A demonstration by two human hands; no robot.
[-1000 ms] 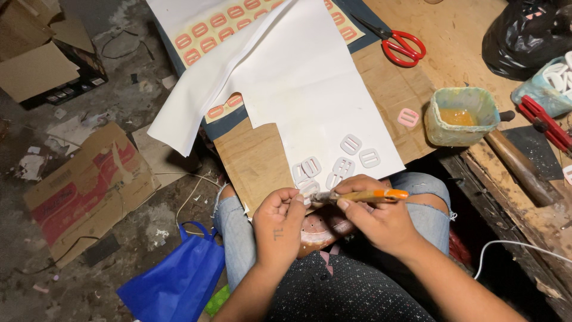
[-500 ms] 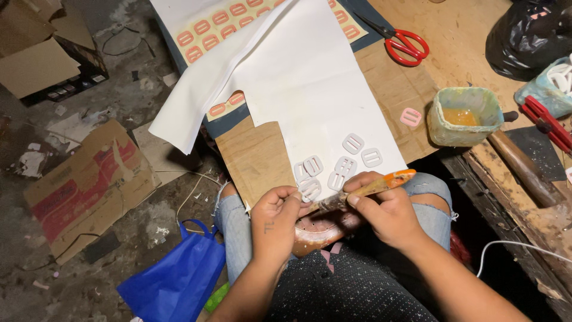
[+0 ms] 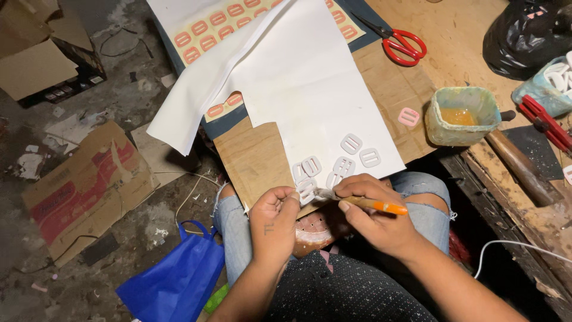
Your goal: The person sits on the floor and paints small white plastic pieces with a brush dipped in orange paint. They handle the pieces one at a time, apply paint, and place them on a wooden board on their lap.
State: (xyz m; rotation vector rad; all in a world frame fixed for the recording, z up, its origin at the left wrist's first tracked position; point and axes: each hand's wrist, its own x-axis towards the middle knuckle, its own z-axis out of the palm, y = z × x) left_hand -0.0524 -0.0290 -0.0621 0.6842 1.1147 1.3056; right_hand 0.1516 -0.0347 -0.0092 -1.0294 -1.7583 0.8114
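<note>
Gripping a small brush (image 3: 372, 204) with an orange handle, my right hand (image 3: 381, 220) works its tip against a white plastic buckle (image 3: 307, 192) that my left hand (image 3: 273, 223) pinches over my lap, at the near edge of the white sheet (image 3: 298, 89). Four or five white buckles (image 3: 351, 143) already lie on that sheet's near corner, so I judge those done. One pink buckle (image 3: 409, 116) waits on the cardboard beside the glue tub (image 3: 462, 114), and more sit in the bag at the bench's right edge.

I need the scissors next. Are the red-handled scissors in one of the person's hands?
No, the scissors lie on the board, far from both hands.
</note>
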